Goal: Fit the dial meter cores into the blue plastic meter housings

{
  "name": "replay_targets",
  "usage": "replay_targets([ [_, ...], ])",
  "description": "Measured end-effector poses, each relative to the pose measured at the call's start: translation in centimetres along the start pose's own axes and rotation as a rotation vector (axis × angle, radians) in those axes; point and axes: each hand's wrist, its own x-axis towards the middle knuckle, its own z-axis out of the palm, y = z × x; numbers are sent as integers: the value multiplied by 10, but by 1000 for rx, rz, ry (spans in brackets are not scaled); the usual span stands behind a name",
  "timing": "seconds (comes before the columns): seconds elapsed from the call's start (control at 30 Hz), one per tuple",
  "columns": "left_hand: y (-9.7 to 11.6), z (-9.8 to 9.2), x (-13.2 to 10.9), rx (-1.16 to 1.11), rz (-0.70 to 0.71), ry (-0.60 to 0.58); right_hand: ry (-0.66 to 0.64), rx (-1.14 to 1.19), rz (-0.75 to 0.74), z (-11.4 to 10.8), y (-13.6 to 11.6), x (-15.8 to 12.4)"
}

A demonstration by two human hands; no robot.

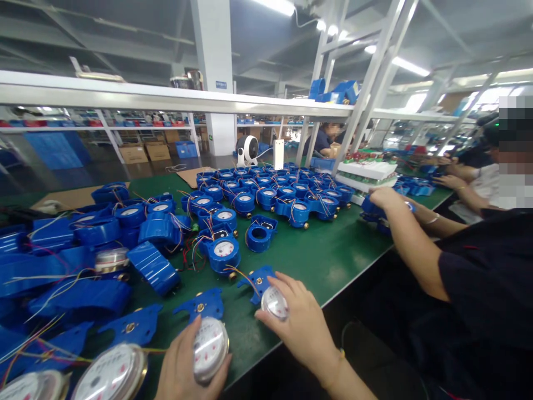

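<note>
The left hand wraps around a round meter dial at the near edge of the green worktop, fingers curled behind it and thumb along its lower rim, the white face tilted up. The right hand has a smaller dial pinched between thumb and fingertips, held just above the worktop edge. Right off those fingertips, touching or nearly touching the small dial, lies a blue bracket with a brass screw and thin wires trailing from it. Just beyond the left hand's fingers sits another flat blue plate, and to their left a large glass-faced dial lies on its back. Farther out from both hands, an assembled blue meter faces up, with rows of blue meters behind it. To the right, a co-worker's arm reaches onto the worktop, well apart from the right hand.
</note>
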Motion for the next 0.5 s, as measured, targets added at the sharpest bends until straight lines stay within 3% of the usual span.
replay_targets([
  [0.13, 4, -3, 0, -34, -41, -29, 2, 174, 26, -10, 23, 67],
  [0.3, 15, -6, 1, -79, -139, -36, -194, 9, -28, 21, 60, 151],
  [0.4, 16, -5, 3, -53, -188, -32, -251, -48, -40, 37, 71, 164],
  [0.5, 10, -1, 7, -22, -232, -45, -222, -84, -19, 38, 77, 161],
])
